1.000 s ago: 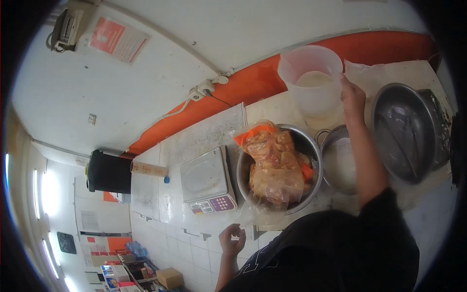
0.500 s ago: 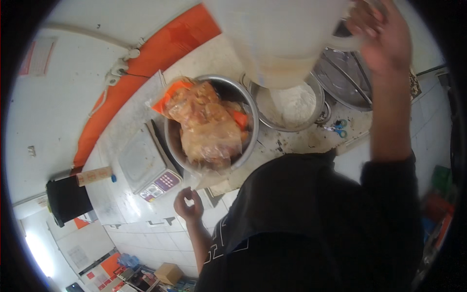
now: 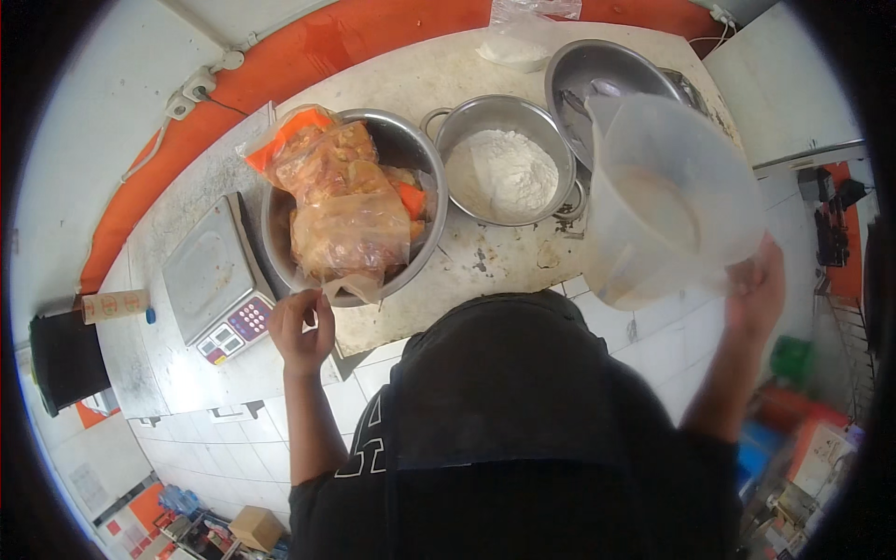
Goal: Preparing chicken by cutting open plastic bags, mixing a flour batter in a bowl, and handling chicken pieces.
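Note:
My right hand (image 3: 758, 291) grips a large translucent plastic jug (image 3: 667, 201) holding a cloudy liquid, tilted and raised at the right, off the counter's edge. My left hand (image 3: 301, 327) rests at the counter's near edge, fingers curled, touching the loose lower edge of a clear plastic bag of orange marinated pieces (image 3: 343, 210). That bag fills a steel bowl (image 3: 422, 168) right in front of me. To its right stands a steel pot with white flour (image 3: 504, 173).
A digital scale (image 3: 210, 280) sits left of the bowl. An empty steel bowl (image 3: 597, 75) and a bag of white powder (image 3: 523, 42) lie at the back. A black container (image 3: 61, 359) and a cardboard tube (image 3: 112, 305) stand far left. An orange wall band runs behind.
The jug has come away from the back of the counter and now hangs tilted at my right side. My left hand has risen to the bag's edge. The view has swung downward.

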The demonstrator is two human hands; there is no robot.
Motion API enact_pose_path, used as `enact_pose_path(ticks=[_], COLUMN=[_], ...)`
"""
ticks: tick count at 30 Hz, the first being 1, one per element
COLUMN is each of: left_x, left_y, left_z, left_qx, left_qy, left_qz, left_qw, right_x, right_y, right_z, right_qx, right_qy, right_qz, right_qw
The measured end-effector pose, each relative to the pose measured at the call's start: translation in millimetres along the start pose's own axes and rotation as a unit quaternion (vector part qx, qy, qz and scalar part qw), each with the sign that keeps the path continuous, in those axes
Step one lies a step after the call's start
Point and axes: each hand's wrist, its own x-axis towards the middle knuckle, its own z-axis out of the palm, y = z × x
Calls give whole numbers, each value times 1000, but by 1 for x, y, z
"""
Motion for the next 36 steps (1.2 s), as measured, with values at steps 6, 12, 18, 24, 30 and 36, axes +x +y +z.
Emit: enact_pose_path(ticks=[6,12,18,24,30,36], left_x=[16,12,-9,-34,-45,-51], left_y=[10,15,15,12,6,1], left_z=[7,10,2,-2,0,1], left_qx=[-14,-14,-21,-12,-15,-27], left_qy=[-20,-20,-11,7,41,52], left_qz=[59,84,48,7,-5,-19], left_qw=[998,996,999,1000,999,998], right_x=[-19,-21,-22,-24,-23,-22], right_y=[18,44,50,52,51,44], right_z=[-23,-40,-32,-27,-16,-10], right_qx=[-43,-88,-148,-218,-244,-256], right_qy=[-48,-102,-136,-153,-149,-150], right_qz=[22,-4,9,-3,-1,-8], right_qw=[998,991,980,964,958,955])
